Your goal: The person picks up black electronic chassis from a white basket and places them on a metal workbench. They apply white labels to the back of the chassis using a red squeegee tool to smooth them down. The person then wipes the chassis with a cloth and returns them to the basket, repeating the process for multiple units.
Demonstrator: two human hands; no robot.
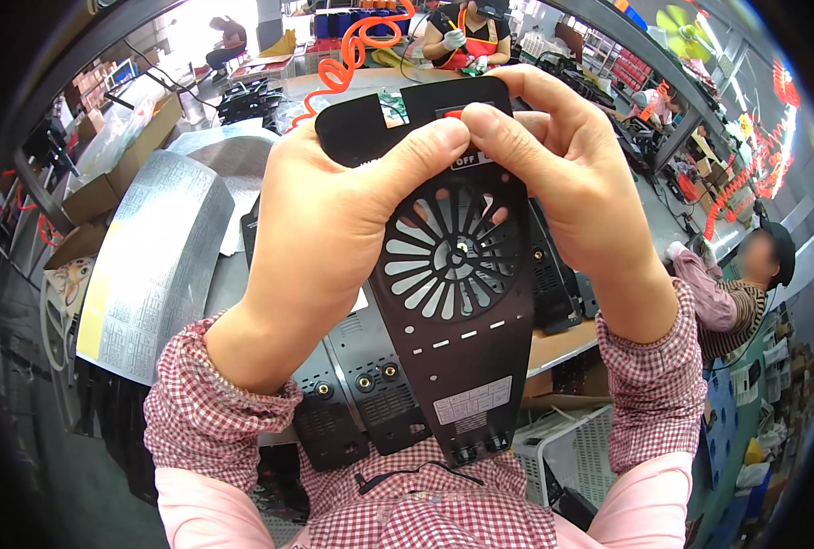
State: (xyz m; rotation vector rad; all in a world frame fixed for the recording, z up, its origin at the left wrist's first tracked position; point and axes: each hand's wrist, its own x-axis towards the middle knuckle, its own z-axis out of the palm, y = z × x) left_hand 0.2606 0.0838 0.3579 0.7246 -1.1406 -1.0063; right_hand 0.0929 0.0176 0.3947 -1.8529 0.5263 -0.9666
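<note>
Both my hands hold up a long black metal housing panel (457, 352) with a round, petal-shaped fan grille. A small red rocker switch (453, 114) sits near its far end. My left hand (320, 215) grips the left edge, its thumb reaching across to the switch. From the other side, my right hand (585, 178) wraps the far right corner, and its thumb tip rests against the same switch. Most of my fingers are hidden behind the panel. Further black housings (370, 371) with round brass-coloured fittings lie beneath it, near my lap.
At the left stands a curved stack of silver printed sheets (150, 261) beside a cardboard box (128, 151). An orange coiled hose (338, 73) hangs over the table. A white plastic basket (576, 448) is at lower right. Co-workers sit across (466, 41) and at right (727, 297).
</note>
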